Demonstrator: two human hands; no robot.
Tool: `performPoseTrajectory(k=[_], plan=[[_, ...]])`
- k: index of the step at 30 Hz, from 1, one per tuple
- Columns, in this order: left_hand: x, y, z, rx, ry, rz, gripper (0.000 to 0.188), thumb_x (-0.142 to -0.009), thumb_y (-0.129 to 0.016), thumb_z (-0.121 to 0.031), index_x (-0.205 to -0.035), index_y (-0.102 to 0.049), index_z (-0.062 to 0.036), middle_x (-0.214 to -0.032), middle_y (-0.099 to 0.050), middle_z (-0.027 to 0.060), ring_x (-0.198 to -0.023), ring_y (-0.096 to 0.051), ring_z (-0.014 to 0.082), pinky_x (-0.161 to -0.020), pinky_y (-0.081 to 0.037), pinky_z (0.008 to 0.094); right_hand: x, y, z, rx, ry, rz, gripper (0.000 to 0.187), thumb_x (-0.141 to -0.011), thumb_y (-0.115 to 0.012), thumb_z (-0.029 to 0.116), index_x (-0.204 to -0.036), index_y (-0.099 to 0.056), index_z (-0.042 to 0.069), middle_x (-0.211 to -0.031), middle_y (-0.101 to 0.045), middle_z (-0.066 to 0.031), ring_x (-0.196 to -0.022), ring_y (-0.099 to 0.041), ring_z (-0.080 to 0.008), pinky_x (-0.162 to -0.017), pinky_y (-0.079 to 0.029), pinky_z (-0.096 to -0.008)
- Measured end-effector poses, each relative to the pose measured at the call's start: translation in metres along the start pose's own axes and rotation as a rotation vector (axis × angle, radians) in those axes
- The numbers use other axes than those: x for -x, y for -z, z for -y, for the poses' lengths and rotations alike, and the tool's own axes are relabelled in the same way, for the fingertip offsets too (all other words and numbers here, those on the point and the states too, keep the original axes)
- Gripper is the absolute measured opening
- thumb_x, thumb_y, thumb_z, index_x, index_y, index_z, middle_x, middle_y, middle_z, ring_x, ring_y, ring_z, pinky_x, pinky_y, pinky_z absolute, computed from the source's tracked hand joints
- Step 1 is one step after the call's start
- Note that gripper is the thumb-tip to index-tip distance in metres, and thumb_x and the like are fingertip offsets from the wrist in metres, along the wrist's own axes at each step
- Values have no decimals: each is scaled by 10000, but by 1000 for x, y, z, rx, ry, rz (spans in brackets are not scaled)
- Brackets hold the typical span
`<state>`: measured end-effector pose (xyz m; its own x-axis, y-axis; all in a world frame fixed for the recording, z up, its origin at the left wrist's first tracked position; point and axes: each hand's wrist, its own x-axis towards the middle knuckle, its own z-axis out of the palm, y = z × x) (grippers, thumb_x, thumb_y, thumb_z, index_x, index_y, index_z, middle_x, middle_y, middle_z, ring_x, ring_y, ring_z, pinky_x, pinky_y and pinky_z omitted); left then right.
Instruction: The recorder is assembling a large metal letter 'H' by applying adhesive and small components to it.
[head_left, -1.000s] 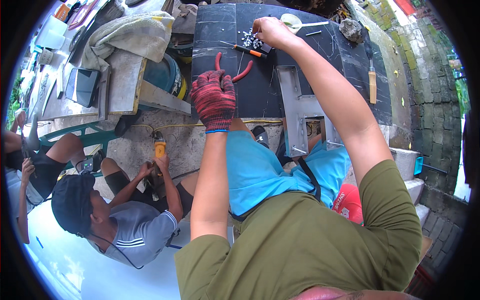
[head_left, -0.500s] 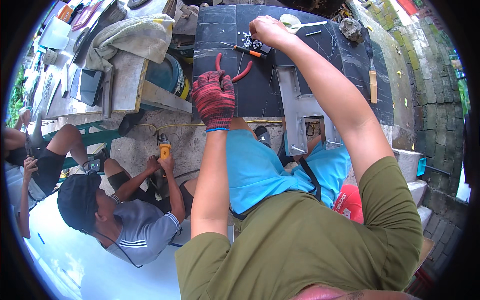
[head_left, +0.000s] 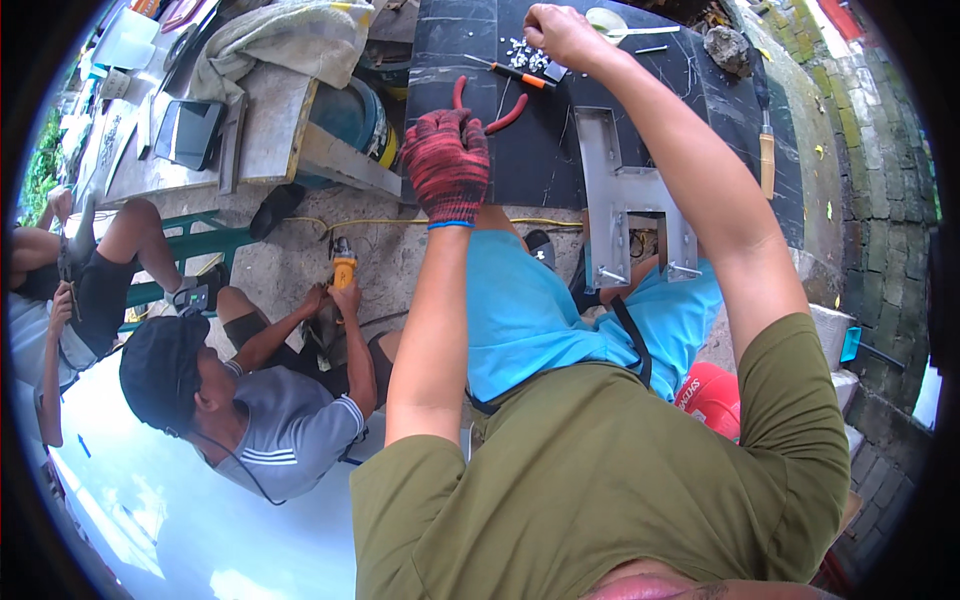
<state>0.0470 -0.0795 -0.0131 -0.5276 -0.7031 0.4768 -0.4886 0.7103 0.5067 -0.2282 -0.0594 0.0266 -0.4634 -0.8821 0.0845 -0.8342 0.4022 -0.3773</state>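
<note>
Head view: the scene has shifted up and right, yet the bare right hand remains at the small white pieces on the black marble-patterned tabletop, indicating no evident advance; its grip cannot be told. The left hand in a red-and-black knit glove is curled at one pair of red-handled pliers, grip unconfirmed. Count: one slim black-and-orange tool, one grey metal frame; white pieces uncountable.

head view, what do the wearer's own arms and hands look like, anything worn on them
The left hand wears a knit glove, mottled red and black, with a blue edge at the cuff. The right hand is bare. Both forearms are uncovered below short, plain olive-green sleeves.
</note>
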Motion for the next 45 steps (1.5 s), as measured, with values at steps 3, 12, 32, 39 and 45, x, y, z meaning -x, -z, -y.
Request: performPoseTrajectory(k=[3, 12, 32, 39, 45], plan=[[2, 1, 3, -24, -6, -6, 213, -904, -713, -262, -1054, -760, -119, -1073, -699, 113, -1050, -638, 323, -953, -483, 457, 3, -5, -3, 17, 46, -68, 246, -916, -683, 197, -1071, -720, 10, -1037, -741, -225, -1020, -715, -377, -915, -550, -445], [2, -2, 5, -22, -38, -34, 221, -899, -716, -280, -1039, -764, -116, -1071, -707, 121, -1048, -637, 335, -962, -485, 462, 46, 61, 20, -118, 95, -20, 204, -850, -715, 145, -987, -745, -4, -932, -760, -196, -886, -744, -327, -796, -577, -420], [3, -2, 5, -72, -24, -8, 242, -902, -723, -311, -1074, -767, -146, -1114, -700, 111, -1085, -633, 326, -1007, -454, 472, 301, 191, -43, -585, -99, -442, 212, -978, -700, 22, -1186, -717, -13, -1118, -737, -78, -1062, -685, -143, -986, -518, -274], [2, -5, 7, -79, -30, -14, 242, -896, -725, -308, -1068, -767, -143, -1104, -700, 111, -1076, -633, 329, -996, -464, 470, 374, 171, -71, -685, -286, -598, 230, -974, -700, 5, -1202, -702, -23, -1119, -734, -98, -1043, -678, -138, -952, -525, -265], [2, -4, 6, -74, -26, 14, 231, -895, -722, -301, -1070, -770, -158, -1106, -698, 106, -1081, -632, 319, -992, -464, 466, 400, 147, -77, -756, -427, -560, 196, -969, -716, 18, -1164, -713, -5, -1060, -725, -56, -982, -659, -112, -912, -507, -247]])
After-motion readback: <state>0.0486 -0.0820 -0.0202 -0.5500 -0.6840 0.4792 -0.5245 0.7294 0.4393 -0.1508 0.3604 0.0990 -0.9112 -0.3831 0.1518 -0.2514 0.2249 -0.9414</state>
